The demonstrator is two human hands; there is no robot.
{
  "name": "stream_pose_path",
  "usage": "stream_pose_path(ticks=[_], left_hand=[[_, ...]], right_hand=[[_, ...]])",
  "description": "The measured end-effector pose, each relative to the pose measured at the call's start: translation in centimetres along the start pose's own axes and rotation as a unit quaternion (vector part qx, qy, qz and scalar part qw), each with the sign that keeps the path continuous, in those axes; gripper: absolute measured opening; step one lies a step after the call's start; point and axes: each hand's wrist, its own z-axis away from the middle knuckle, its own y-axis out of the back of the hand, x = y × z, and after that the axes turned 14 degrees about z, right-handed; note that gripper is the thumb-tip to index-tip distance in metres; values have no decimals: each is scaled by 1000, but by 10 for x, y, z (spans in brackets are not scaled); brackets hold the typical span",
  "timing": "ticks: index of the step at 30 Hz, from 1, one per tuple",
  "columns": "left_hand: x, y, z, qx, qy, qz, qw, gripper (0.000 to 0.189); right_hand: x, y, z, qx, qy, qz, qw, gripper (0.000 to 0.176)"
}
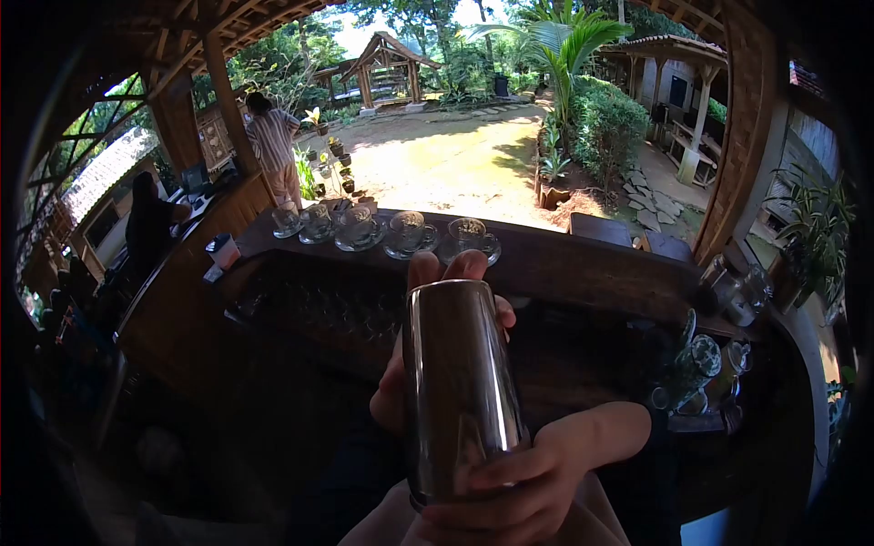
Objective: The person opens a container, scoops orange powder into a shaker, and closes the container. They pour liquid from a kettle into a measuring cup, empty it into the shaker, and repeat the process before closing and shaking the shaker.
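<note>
A tall, shiny metal canister (460,373) is held tilted in front of me, its upper end pointing toward the counter. My right hand (533,487) wraps round its lower end, with the fingers closed across the front. Behind the canister, my left hand (391,382) grips the upper part; most of the palm is hidden, and fingertips show past the top rim and the right side. Just beyond the fingertips stands a glass cup (470,233) on a saucer, with something brownish in it, the nearest in a row of several similar cups.
A dark wooden counter (583,268) runs across in front of me. Glass jars (706,355) and a metal pot (742,296) sit at the right. A small container (221,250) stands at the counter's left end. Two people (273,150) are off to the left; a yard lies beyond.
</note>
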Motion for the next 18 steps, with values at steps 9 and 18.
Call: stream_pose_path(ticks=[9, 18], left_hand=[[-12, 113, 46, 543, -20, 71, 837, 64], [5, 31, 43, 198, 76, 144, 967, 77]], right_hand=[[37, -22, 49, -101, -351, 50, 930, 20], [20, -27, 32, 56, -152, 3, 987, 19]])
